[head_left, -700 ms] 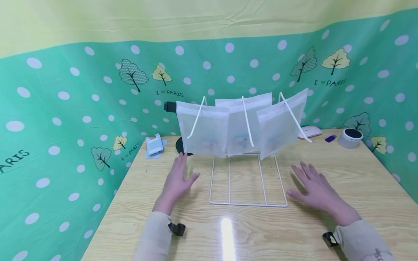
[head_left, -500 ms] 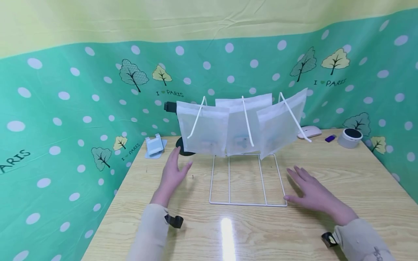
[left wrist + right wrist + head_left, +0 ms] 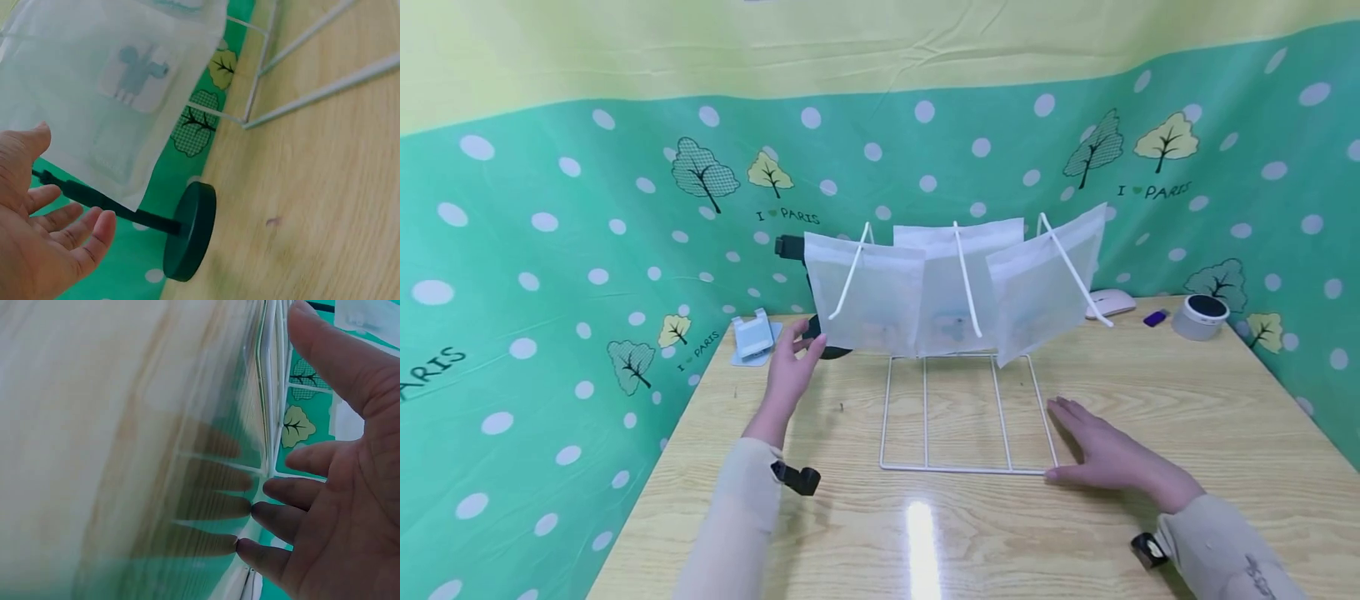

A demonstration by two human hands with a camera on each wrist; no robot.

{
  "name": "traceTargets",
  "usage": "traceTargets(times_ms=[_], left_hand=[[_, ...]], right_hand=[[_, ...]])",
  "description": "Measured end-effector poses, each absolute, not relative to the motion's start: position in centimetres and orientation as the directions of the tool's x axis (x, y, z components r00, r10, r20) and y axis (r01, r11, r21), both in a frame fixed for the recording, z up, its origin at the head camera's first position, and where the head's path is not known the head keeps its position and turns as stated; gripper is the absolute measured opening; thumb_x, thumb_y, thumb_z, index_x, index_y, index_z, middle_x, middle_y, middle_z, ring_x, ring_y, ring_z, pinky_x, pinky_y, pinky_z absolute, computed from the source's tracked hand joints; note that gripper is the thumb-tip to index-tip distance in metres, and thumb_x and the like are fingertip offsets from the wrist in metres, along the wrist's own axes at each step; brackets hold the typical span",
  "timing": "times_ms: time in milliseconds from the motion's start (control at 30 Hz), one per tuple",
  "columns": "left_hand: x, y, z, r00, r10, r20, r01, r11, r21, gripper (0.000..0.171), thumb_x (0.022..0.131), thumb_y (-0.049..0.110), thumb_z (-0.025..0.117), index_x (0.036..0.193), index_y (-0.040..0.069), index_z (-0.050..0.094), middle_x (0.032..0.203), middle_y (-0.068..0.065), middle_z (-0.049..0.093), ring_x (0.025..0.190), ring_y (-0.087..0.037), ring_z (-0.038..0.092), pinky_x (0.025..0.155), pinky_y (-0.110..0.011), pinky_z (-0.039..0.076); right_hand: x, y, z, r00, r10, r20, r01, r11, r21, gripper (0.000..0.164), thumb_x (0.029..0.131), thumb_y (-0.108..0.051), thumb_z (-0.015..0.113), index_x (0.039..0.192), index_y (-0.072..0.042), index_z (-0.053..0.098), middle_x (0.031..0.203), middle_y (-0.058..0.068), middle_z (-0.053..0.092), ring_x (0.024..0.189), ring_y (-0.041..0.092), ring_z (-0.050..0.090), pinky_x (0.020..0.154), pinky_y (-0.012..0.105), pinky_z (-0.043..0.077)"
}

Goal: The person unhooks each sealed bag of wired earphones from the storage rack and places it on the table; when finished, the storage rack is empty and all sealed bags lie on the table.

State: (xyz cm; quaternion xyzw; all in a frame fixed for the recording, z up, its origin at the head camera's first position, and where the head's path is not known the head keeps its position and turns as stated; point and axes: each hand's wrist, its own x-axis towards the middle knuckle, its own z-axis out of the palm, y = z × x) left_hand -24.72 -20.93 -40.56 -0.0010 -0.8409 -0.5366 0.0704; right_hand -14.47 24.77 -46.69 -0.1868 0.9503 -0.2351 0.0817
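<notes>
Bags (image 3: 943, 287) hang on the rack (image 3: 970, 471); none seem left. My left hand (image 3: 787, 371) and right hand (image 3: 1099, 450) are wide, bare.

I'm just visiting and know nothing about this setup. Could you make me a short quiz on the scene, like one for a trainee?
1. How many bags hang on the rack?

2. True or false: the right hand is holding the mouse.

3. Which of these is nearest the left hand?
A) White cylinder
B) Black stand
C) Mouse

Key
1. Three.
2. False; the right hand is beside the rack's base and holds nothing.
3. B.
</notes>
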Motion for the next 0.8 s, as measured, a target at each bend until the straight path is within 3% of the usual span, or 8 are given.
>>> traceTargets(times_ms=[167, 600, 800], left_hand=[[-25.6, -21.1, -40.4, -0.991, -0.088, 0.100, 0.062, 0.357, 0.932, 0.071, 0.094, 0.046, 0.061, 0.149, 0.011, 0.035, 0.153, -0.009, 0.035, 0.131, -0.032, 0.043, 0.101, -0.045, 0.045], [-27.6, -20.8, -38.7, -0.995, -0.044, 0.085, 0.058, 0.435, 0.898, 0.071, 0.095, 0.038, 0.062, 0.152, 0.010, 0.028, 0.155, -0.012, 0.032, 0.137, -0.034, 0.037, 0.105, -0.049, 0.041], [-28.2, -20.5, -38.3, -0.996, -0.051, 0.076, 0.052, 0.366, 0.929, 0.065, 0.096, 0.034, 0.062, 0.149, 0.010, 0.034, 0.147, -0.014, 0.041, 0.132, -0.031, 0.043, 0.105, -0.047, 0.041]], right_hand=[[-14.4, 24.6, -46.8, -0.914, -0.400, -0.069, -0.328, 0.827, -0.457, 0.110, 0.073, -0.060, 0.076, 0.146, 0.010, 0.032, 0.148, 0.035, 0.029, 0.135, 0.056, 0.025, 0.105, 0.068, 0.025], [-14.4, 24.4, -46.9, -0.914, -0.394, -0.100, -0.322, 0.851, -0.414, 0.098, 0.075, -0.053, 0.077, 0.145, 0.005, 0.039, 0.150, 0.032, 0.031, 0.136, 0.054, 0.024, 0.105, 0.068, 0.025], [-14.2, 24.3, -46.8, -0.909, -0.404, -0.097, -0.334, 0.850, -0.408, 0.096, 0.078, -0.054, 0.075, 0.145, 0.004, 0.039, 0.149, 0.032, 0.031, 0.136, 0.054, 0.025, 0.106, 0.067, 0.026]])
